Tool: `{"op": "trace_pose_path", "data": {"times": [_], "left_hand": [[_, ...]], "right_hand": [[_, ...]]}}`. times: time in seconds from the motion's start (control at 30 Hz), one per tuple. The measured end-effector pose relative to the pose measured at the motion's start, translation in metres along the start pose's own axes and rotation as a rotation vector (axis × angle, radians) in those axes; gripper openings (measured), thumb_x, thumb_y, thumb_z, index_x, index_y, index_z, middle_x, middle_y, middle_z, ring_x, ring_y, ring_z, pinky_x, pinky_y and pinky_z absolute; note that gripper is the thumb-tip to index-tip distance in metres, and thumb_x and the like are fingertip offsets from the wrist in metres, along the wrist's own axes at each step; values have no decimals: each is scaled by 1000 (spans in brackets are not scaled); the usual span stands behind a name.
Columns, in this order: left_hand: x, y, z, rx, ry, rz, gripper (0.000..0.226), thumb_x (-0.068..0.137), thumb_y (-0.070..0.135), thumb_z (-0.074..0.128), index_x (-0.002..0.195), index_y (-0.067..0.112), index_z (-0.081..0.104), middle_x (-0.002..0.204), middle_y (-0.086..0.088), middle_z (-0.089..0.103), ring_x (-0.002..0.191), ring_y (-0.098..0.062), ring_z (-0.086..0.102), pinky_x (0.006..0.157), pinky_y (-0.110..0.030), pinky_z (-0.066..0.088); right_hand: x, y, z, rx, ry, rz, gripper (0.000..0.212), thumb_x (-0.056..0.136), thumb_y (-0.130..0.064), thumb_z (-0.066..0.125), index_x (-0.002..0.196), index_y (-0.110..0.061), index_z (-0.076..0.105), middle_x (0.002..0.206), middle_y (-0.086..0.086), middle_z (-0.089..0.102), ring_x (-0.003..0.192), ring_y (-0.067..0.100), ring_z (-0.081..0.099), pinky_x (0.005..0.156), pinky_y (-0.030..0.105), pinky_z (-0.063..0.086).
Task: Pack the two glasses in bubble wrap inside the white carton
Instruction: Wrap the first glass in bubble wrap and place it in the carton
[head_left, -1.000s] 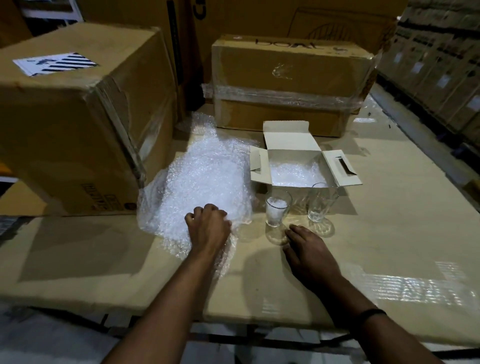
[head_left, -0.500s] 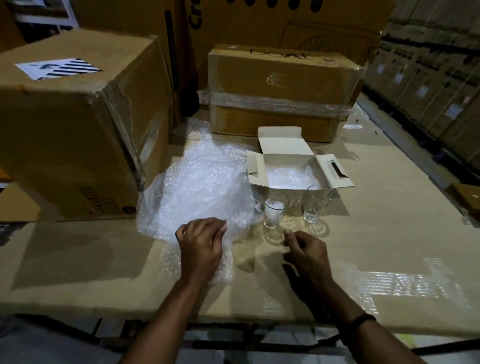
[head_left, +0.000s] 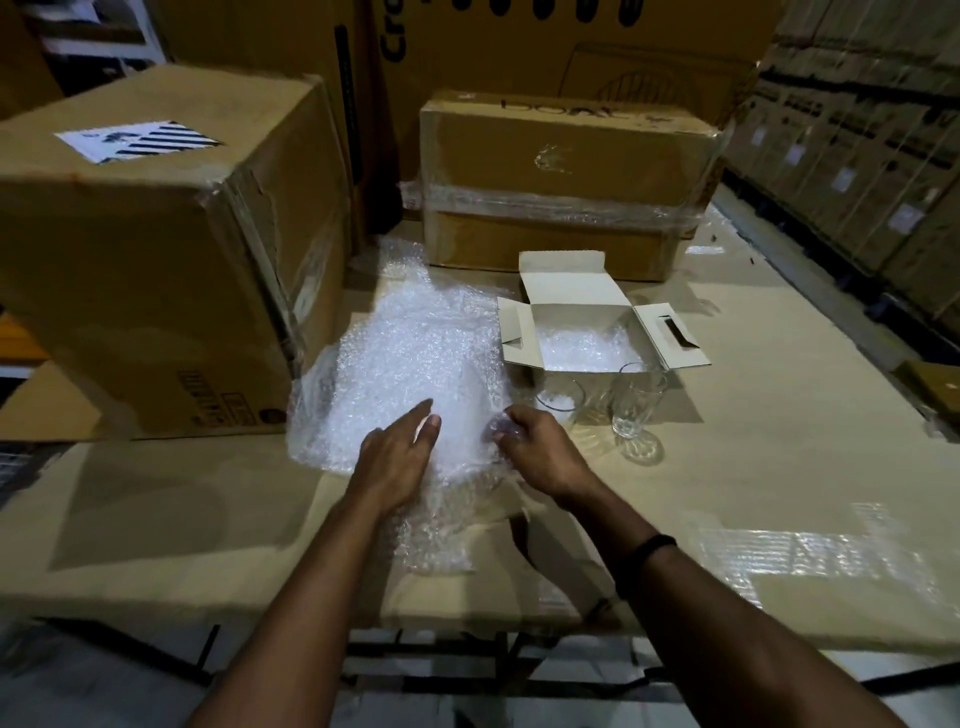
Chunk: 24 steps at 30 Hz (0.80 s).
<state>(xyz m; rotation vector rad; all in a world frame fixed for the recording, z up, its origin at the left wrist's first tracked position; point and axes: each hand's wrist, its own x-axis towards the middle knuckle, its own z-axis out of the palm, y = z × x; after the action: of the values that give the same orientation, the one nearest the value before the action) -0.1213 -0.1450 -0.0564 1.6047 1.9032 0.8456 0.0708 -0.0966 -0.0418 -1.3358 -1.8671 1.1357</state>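
A crumpled sheet of bubble wrap (head_left: 405, 374) lies on the cardboard table top, left of the white carton (head_left: 571, 306). The carton stands open with its flaps spread and some bubble wrap inside. Two clear glasses stand upright just in front of it: the left glass (head_left: 561, 405) and the right glass (head_left: 636, 400). My left hand (head_left: 397, 457) rests flat on the wrap with its fingers spread. My right hand (head_left: 537, 452) pinches the wrap's right edge, close beside the left glass.
A large brown box (head_left: 156, 260) stands at the left, touching the wrap. A taped brown box (head_left: 561, 182) sits behind the carton, with taller boxes behind it. Stacked boxes line the right side. The cardboard surface (head_left: 779, 467) extends to the right.
My right hand moved left from the table near the glasses onto the wrap's edge and took hold of it. My left hand opened out flat on the wrap.
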Motion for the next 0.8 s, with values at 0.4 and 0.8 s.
{"op": "trace_pose_path", "data": {"times": [0.4, 0.8], "left_hand": [[38, 9, 22, 301, 201, -22, 48, 104, 39, 27, 139, 18, 51, 147, -4, 49, 141, -25, 34, 117, -48, 10], [-37, 123, 160, 147, 163, 903, 24, 91, 24, 54, 108, 13, 67, 110, -8, 64, 101, -27, 58, 87, -37, 40]], "right_hand": [[-46, 19, -105, 722, 325, -55, 16, 95, 3, 46, 106, -5, 55, 103, 22, 69, 68, 26, 69, 55, 37, 58], [-72, 114, -196, 839, 930, 336, 32, 91, 10, 48, 97, -20, 43, 92, 19, 66, 52, 19, 66, 45, 27, 52]]}}
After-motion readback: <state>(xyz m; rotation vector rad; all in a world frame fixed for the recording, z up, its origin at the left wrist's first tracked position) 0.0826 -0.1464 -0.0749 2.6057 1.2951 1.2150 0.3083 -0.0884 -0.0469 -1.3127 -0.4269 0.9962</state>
